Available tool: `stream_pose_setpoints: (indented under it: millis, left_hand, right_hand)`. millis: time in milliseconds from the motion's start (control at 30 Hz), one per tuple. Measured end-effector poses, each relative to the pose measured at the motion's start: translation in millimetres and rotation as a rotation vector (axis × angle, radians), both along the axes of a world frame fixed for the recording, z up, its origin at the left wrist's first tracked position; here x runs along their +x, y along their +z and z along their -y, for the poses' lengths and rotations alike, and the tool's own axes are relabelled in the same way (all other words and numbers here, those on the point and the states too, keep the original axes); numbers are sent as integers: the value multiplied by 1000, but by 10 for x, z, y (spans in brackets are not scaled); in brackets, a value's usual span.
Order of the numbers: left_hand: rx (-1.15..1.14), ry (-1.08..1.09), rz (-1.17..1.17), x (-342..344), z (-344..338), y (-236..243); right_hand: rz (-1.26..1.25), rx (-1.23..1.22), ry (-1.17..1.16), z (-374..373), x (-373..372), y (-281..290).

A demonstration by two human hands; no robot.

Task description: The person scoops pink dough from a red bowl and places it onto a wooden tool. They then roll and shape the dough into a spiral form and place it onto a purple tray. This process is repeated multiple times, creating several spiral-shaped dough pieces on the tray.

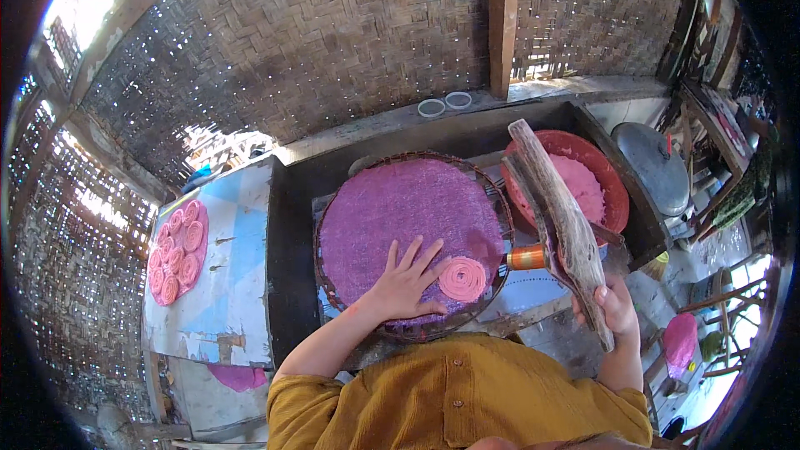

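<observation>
Driftwood slab [557,221] (gripped by right hand [615,307]) hides red bowl [617,192] partly.

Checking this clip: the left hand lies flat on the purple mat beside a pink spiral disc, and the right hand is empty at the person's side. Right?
Not quite. The head view shows the right hand gripping a long weathered wooden piece, not empty. The rest stands: the left hand lies flat on the purple mat beside the pink spiral disc.
</observation>
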State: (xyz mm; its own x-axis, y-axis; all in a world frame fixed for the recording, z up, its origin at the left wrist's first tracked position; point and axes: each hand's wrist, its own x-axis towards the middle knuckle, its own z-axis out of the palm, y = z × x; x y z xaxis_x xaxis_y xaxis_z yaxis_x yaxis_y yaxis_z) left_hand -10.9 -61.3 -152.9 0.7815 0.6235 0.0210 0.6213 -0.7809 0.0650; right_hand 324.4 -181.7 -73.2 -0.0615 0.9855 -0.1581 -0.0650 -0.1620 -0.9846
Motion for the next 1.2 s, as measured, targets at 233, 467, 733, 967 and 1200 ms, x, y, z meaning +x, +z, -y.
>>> stream_pose_setpoints:
  millis: [233,467,733,967,1200]
  left_hand:
    - [-1500,211,1839,189,-560,596]
    - [-1577,-431,2164,3,-845,929]
    - [-1396,-105,2456,-331,-846,422]
    - [-1399,-181,2522,-537,-835,139]
    - [-1312,-191,2547,-463,-631,340]
  right_hand:
    - [-400,-221,397,-404,-426,-238]
    - [-190,-332,579,-769,-840,3]
    - [346,-328,641,-1141,-1093,98]
    - [495,-277,657,-1208,-1268,-26]
    - [568,-216,675,-1071,-1238,286]
